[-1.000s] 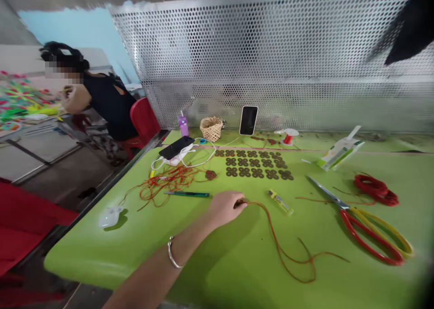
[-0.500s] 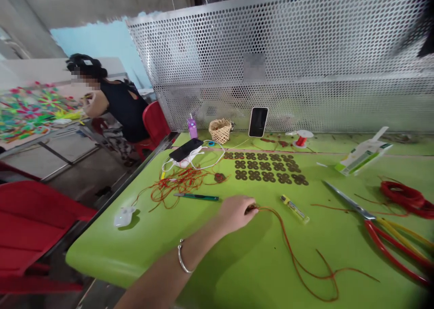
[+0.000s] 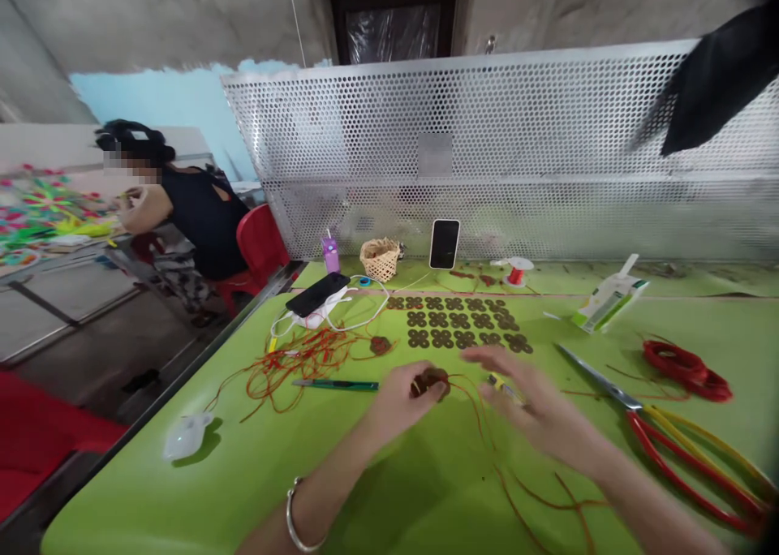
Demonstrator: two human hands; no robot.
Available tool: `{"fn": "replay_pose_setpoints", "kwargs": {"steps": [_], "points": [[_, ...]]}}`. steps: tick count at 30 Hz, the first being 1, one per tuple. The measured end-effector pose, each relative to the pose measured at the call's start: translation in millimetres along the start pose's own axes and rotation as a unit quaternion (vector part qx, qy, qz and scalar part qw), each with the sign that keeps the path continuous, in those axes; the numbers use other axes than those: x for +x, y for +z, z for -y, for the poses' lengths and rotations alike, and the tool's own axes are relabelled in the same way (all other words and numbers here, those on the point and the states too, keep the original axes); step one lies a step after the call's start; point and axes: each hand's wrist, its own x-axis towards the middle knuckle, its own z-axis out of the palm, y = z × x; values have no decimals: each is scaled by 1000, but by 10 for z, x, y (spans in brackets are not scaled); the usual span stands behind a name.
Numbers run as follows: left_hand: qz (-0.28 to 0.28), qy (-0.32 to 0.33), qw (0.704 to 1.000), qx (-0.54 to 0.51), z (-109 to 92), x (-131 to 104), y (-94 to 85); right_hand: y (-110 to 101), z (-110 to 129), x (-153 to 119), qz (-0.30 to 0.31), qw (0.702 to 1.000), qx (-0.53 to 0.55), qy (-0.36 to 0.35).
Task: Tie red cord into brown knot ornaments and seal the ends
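My left hand (image 3: 405,397), with a silver bangle on its wrist, grips a brown coin-like knot piece (image 3: 431,383) near the middle of the green table (image 3: 243,478). From that piece an orange-red cord (image 3: 502,478) trails right and toward me. My right hand (image 3: 532,401), blurred by motion, hovers just right of the piece with its fingers spread and nothing seen in them. It partly covers a yellow tube (image 3: 504,389). Rows of brown four-lobed pieces (image 3: 459,320) lie behind both hands.
Large scissors (image 3: 633,401) and a red cord coil (image 3: 687,368) lie at right. Left are a green cutter (image 3: 341,385), tangled orange cords (image 3: 298,364), a black phone (image 3: 317,294) and a white container (image 3: 186,436). A person (image 3: 195,206) sits beyond, left.
My right hand has come into view from the right, beside the piece. The piece in my left hand shows more clearly. The camera view has shifted, with more wall visible above.
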Motion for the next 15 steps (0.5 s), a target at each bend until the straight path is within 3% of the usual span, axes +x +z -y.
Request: {"fn": "replay_pose_setpoints", "kwargs": {"steps": [3,6,15], "points": [[-8,-3,1000,-10,-8,0,-9,259,-102,168,78,994,82,9],[-11,-10,1000,-10,-11,-6,6,413,-191,195,100,987,115,47],[26,-53,998,-38,-31,-22,28,326,-200,63,97,990,84,56]]}}
